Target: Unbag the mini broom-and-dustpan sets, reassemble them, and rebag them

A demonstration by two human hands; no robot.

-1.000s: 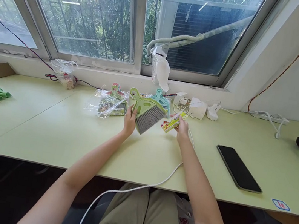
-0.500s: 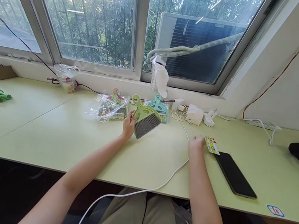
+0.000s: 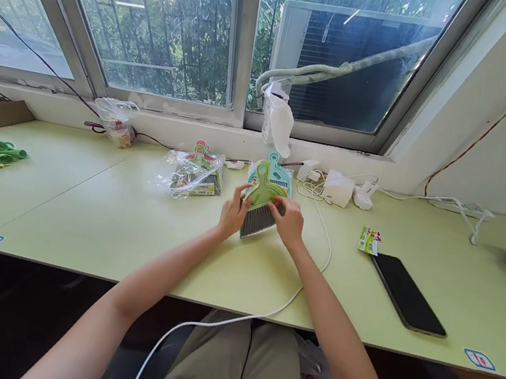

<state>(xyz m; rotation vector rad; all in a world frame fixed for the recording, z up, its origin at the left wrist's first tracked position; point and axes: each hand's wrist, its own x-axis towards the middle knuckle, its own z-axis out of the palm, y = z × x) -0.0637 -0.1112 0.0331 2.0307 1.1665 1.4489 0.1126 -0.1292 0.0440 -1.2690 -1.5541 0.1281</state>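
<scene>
Both hands are on one thing, a green hand brush (image 3: 259, 192), held up over the middle of the table (image 3: 131, 221) with its handle toward the window and its grey bristles (image 3: 257, 222) facing down toward the near edge. The left hand (image 3: 232, 215) grips its left side, thumb and fingers drawn in on the green plastic. The right hand (image 3: 289, 223) is narrowed to a pinch at the right side, fingertips just above the bristles (the fingers themselves hide the exact spot they hold). Whether a dustpan sits behind the brush is hard to say from here, as the parts overlap.

Directly behind the brush, near the wall, lies a teal brush set (image 3: 280, 169); to the left of that is another set in crinkled clear plastic (image 3: 194, 174). Well to the right of the hands, a small printed card (image 3: 370, 240) touches the upper corner of a dark tablet-like device (image 3: 408, 293). A white cable (image 3: 281, 311) curves past the right forearm and over the table's near edge.
</scene>
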